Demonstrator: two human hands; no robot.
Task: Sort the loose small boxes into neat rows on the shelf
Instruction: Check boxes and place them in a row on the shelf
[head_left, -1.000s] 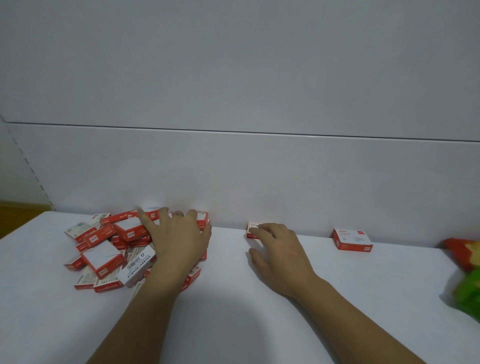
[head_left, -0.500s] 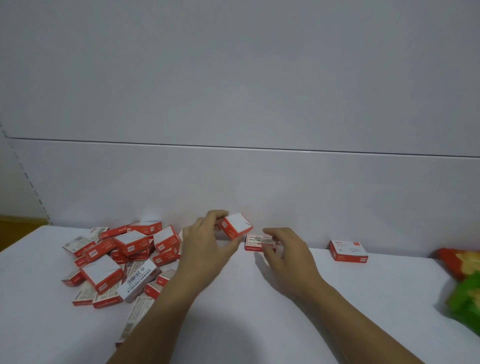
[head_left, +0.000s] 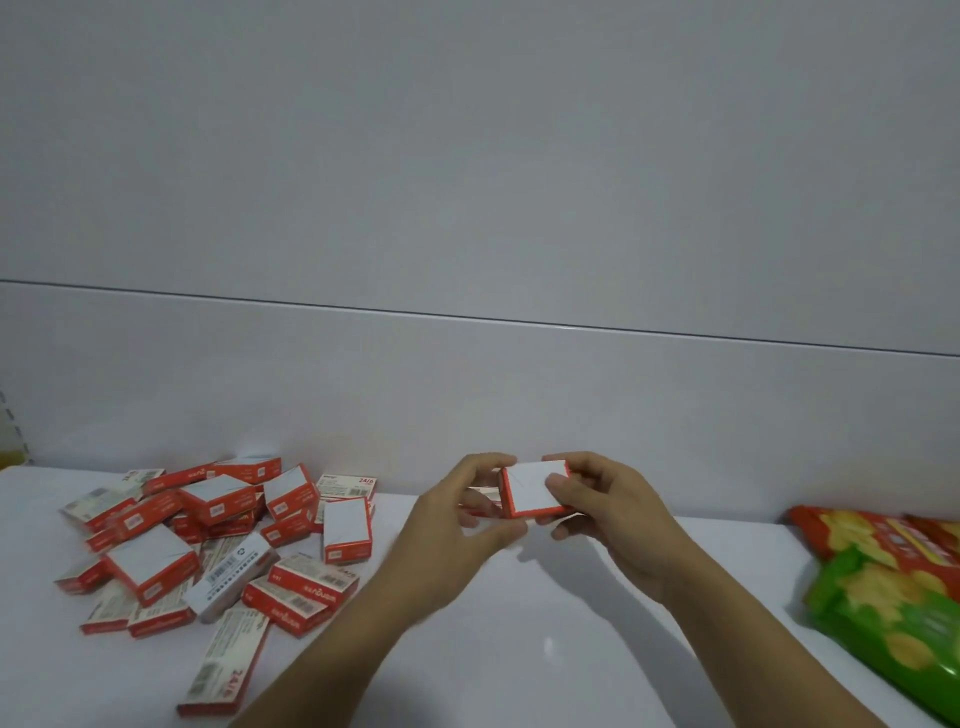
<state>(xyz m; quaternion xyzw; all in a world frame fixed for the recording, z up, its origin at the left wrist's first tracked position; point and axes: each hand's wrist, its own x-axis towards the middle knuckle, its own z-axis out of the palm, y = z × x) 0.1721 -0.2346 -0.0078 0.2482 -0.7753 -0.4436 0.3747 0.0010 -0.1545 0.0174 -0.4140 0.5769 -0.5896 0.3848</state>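
We hold one small box (head_left: 535, 493) between both hands, lifted just above the white shelf (head_left: 519, 649) and close to the pale back panel (head_left: 519, 405). The fingers (head_left: 488, 462) of our left hand (head_left: 452, 530) are curled round the box's left edge, with the index finger over its top corner and the thumb beneath its lower edge. Our right hand (head_left: 618, 514) grips the right edge in the same way, its thumb pressing on the white face. Between the two sets of fingers the box tilts up toward us, showing a plain white face with a red rim and faint crease lines. Well to the left of our left fingers lies the loose pile of boxes (head_left: 208, 540), red and white and jumbled at all angles, some flat, some on edge, several with barcodes upward. Well to the right of our right fingers lie a green snack bag (head_left: 893, 618) and an orange-red snack bag (head_left: 862, 535).
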